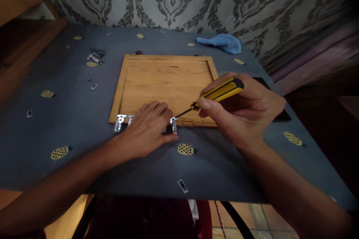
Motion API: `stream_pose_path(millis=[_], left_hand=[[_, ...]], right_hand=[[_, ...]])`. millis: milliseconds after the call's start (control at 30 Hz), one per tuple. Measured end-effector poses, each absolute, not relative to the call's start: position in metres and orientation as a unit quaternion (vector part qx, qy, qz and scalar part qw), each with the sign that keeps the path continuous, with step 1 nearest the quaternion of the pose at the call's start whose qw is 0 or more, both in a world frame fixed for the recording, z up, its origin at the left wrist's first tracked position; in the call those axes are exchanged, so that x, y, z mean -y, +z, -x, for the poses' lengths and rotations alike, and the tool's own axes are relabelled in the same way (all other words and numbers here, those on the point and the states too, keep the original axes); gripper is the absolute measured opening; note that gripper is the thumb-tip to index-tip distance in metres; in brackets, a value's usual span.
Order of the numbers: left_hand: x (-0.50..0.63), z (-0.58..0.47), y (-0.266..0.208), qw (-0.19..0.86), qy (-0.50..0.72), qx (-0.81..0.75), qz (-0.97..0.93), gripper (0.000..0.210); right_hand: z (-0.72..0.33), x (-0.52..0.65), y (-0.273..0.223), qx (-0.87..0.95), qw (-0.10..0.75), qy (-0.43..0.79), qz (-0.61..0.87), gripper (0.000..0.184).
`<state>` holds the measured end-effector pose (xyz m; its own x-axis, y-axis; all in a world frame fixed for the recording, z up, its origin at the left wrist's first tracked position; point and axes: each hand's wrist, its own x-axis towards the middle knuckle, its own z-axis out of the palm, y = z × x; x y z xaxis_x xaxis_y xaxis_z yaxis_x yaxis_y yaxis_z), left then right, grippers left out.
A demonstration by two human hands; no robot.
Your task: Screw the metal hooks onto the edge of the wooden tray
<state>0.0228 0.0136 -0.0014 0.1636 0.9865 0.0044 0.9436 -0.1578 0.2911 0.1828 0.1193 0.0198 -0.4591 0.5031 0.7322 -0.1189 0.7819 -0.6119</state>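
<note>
A shallow wooden panel with a raised frame (165,86) lies flat on the table. My right hand (246,115) grips a yellow-and-black screwdriver (221,90), its shaft slanting down to the left. The tip meets a silver metal hook (174,126) on the panel's near edge. My left hand (150,127) rests over that edge with bent fingers beside this hook and the thumb below it, steadying the hook. More silver hooks (119,123) sit along the edge to the left, one partly covered by my left hand. Small dark holes show in the edge to the right.
On the blue pineapple-print table (84,127), pliers (97,51) and small metal parts (94,59) lie at the back left. A blue cloth (221,42) is at the back right. A flat black object (282,115) is partly behind my right hand. A patterned wall stands behind.
</note>
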Motion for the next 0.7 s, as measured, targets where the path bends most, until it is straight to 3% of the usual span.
stream_pose_path(millis=[700], left_hand=[[-0.0141, -0.0229, -0.0007, 0.12, 0.087, -0.641, -0.753, 0.038]], right_hand=[[-0.1811, -0.1238, 0.0116, 0.816, 0.456, 0.341, 0.1, 0.019]])
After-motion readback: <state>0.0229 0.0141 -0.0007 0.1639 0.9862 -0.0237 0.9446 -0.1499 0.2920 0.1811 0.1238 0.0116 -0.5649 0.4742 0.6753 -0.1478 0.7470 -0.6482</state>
